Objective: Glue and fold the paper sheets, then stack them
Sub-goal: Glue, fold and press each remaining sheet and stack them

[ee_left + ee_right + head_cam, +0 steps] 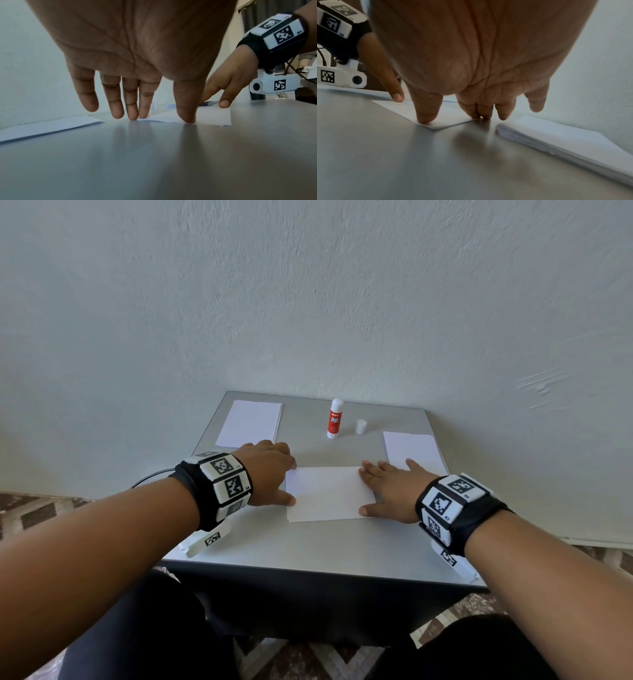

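A white sheet of paper [329,494], folded, lies flat in the middle of the grey table [308,546]. My left hand [279,482] has its straight fingers and thumb touching the sheet's left edge [212,116]. My right hand [378,491] presses the right end, thumb [426,117] on the near corner and fingertips [479,114] at the far corner of the sheet [450,116]. A red and white glue stick [335,419] stands uncapped at the back, with its white cap [360,426] beside it.
A pile of white sheets [250,423] lies at the back left of the table. A thicker pile [411,450] lies at the right, just beyond my right hand. A wall rises directly behind the table.
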